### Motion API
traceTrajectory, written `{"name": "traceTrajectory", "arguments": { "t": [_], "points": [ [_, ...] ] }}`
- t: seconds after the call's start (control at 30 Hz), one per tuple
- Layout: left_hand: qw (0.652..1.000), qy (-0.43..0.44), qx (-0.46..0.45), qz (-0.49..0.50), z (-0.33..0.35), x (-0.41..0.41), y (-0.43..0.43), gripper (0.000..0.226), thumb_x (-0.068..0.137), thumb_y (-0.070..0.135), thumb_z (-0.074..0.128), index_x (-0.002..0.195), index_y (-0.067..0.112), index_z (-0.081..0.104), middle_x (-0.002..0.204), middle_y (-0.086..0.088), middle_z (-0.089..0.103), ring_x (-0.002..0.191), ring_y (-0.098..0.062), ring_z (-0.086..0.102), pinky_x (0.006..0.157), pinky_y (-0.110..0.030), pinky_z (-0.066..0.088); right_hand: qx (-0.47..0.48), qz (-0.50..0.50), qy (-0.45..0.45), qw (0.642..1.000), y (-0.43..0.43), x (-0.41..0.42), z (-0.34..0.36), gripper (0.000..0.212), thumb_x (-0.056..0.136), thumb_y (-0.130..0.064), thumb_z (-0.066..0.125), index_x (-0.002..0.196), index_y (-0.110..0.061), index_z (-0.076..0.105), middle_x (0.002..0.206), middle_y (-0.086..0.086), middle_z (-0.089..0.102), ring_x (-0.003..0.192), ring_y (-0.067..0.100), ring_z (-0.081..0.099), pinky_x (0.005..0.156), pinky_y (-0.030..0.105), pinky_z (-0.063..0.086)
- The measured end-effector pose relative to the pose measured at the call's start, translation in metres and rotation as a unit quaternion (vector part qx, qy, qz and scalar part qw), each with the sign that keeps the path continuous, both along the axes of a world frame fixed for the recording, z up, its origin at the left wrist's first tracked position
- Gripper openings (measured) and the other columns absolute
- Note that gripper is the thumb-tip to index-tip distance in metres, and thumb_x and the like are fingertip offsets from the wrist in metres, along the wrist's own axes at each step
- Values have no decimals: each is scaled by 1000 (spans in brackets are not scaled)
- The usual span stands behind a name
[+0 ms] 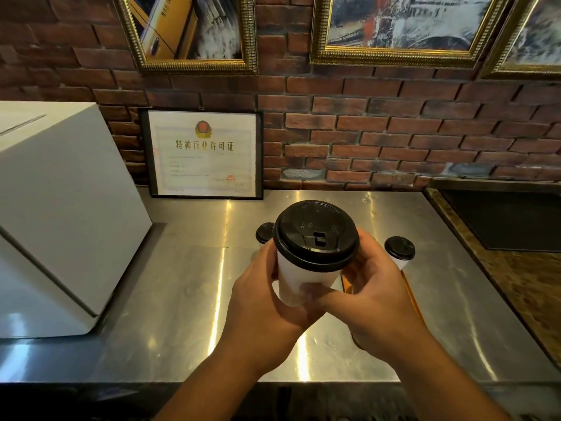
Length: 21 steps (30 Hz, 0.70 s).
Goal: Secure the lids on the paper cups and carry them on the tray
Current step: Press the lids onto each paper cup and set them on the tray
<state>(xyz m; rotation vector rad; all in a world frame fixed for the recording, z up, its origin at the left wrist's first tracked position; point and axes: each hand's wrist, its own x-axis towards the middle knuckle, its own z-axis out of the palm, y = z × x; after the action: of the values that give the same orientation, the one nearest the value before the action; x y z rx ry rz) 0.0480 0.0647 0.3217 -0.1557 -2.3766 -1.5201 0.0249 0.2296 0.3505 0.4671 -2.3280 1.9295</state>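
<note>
1. Both hands raised above the steel surface (188, 287), sharing one white paper cup (291, 284) between them, held up toward the camera.
2. Left hand (258, 302) wrapped around the cup's left side and base, fingers curled on the wall.
3. Right hand (373, 287) cupped against the right side, thumb lying across the lower front of the cup.
4. Black lid (315, 235) sits on this cup, rim down all round on the visible side, sip opening facing the camera.
5. Second lidded cup (399, 250) stands just right of the right hand, white wall partly hidden behind it.
6. Another black lid (263, 233) shows behind the left hand; whatever it sits on is hidden.
7. An orange edge, the tray (411, 294), runs along the right wrist; most of it is covered by the arms.
8. White box (60, 214) at left on the surface; framed certificate (205, 153) leaning against the brick wall (379, 138).
</note>
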Motion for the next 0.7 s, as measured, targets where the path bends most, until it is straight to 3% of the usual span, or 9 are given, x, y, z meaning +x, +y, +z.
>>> {"name": "traceTrajectory", "arguments": {
  "t": [0.07,0.13,0.27,0.37,0.47,0.53,0.63,0.7],
  "points": [
    [1000,5,17,2,2,-1,2,76,61,72,77,129,60,45,119,57,51,117,22,53,78,9,38,-1,6,4,1000,1,1,0,86,66,-11,99,113,-71,59,124,-31,70,117,-13,62,79,0,49],
    [999,12,29,10,4,-1,3,78,58,83,68,128,59,45,118,62,47,118,27,49,77,9,36,-4,-5,10,1000,1,1,2,83,64,-17,100,114,-70,60,124,-31,70,116,-13,63,79,1,49],
    [999,15,31,6,8,2,5,84,56,99,64,132,75,36,126,54,50,123,21,50,79,9,37,-27,-22,8,999,0,0,5,78,49,-42,93,116,-67,62,124,-28,72,115,-9,65,77,7,55],
    [1000,12,23,3,10,3,5,78,57,97,65,127,81,35,123,54,52,121,21,51,77,8,37,-37,-17,9,999,-1,0,5,78,51,-42,94,118,-67,61,125,-27,71,117,-8,65,78,8,55],
    [1000,5,14,-2,7,2,2,77,61,80,74,130,70,42,124,48,56,120,18,53,79,7,39,-37,0,7,999,-2,2,5,80,57,-40,95,127,-60,60,129,-25,70,120,-4,65,84,9,56],
    [1000,2,8,2,5,1,1,78,61,79,76,130,66,44,122,46,57,120,17,54,80,7,40,-40,10,7,999,-2,2,6,80,60,-38,95,130,-57,61,130,-23,71,122,-1,65,87,11,56],
    [1000,1,10,0,3,1,3,83,61,74,83,130,74,38,125,47,55,122,17,52,76,7,39,-42,9,15,999,-2,1,7,78,60,-37,96,126,-58,63,129,-21,72,122,0,66,87,11,56],
    [1000,0,20,0,4,2,5,87,58,84,79,131,79,32,127,48,52,123,21,49,73,8,37,-44,-2,16,999,-3,0,7,79,55,-41,96,124,-58,63,127,-21,72,121,1,66,87,14,58]
  ]
}}
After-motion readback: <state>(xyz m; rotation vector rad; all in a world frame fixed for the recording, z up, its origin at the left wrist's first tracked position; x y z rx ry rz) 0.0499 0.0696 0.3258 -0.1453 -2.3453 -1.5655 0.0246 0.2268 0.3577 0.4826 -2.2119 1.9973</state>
